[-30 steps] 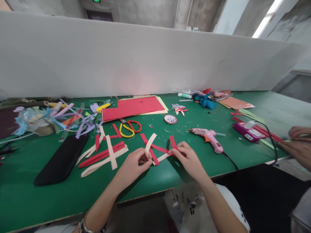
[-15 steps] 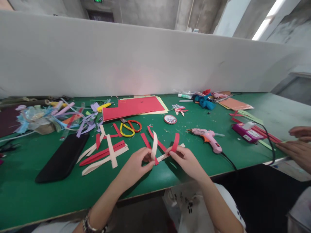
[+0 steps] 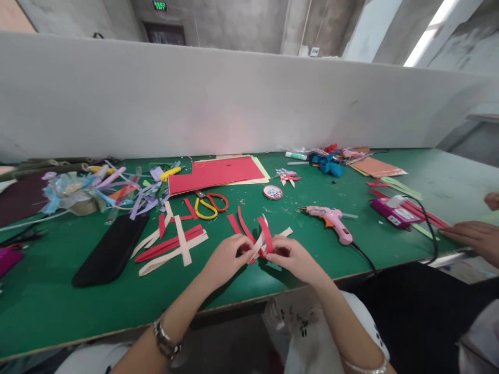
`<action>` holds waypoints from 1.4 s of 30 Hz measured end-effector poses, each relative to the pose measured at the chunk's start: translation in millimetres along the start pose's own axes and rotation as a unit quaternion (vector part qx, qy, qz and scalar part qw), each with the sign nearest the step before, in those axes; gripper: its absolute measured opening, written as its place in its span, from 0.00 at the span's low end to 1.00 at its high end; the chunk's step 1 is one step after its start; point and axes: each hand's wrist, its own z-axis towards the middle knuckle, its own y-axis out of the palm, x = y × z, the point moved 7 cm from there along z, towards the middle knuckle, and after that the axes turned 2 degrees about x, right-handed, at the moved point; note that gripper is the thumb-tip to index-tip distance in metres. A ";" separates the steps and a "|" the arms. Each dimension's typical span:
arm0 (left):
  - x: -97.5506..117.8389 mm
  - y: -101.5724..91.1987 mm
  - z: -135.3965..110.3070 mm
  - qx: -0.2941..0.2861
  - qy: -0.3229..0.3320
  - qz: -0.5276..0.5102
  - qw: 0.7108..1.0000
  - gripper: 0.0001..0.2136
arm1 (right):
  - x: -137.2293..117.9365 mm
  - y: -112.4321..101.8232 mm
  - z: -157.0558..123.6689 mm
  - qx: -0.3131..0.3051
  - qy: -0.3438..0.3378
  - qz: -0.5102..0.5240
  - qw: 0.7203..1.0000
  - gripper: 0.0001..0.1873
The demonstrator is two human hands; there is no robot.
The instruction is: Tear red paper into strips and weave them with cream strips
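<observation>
My left hand (image 3: 225, 258) and my right hand (image 3: 293, 258) meet near the front edge of the green table (image 3: 58, 306). Both pinch a small bundle of crossed red and cream paper strips (image 3: 258, 236). The strips fan upward between my fingertips, red ones curving left and a cream one reaching right. Just left of my hands lies a loose pile of red and cream strips (image 3: 175, 244).
Yellow-and-red scissors (image 3: 208, 204), a pink glue gun (image 3: 330, 221) with a black cord, red and cream paper sheets (image 3: 214, 171), a black case (image 3: 111, 249), a heap of pastel strips (image 3: 97, 189), a purple box (image 3: 392, 213). Another person's hand (image 3: 473, 236) rests at the right.
My hands have drawn closer together, folding the strips inward into a tighter bundle. The view has shifted slightly, and the other person's hand has moved a little on the right.
</observation>
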 end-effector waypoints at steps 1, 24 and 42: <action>0.2 1.0 1.2 0.001 0.008 0.007 1.000 0.08 | 0.5 1.1 0.2 -0.008 0.005 -0.002 1.000 0.07; -7.3 15.8 5.5 0.000 0.065 0.104 0.993 0.07 | -15.7 5.7 38.2 -0.083 -0.069 -0.082 0.991 0.01; -9.3 -2.3 -9.7 -0.003 0.104 0.207 0.973 0.14 | -6.2 16.6 50.0 -0.040 -0.059 -0.304 0.950 0.07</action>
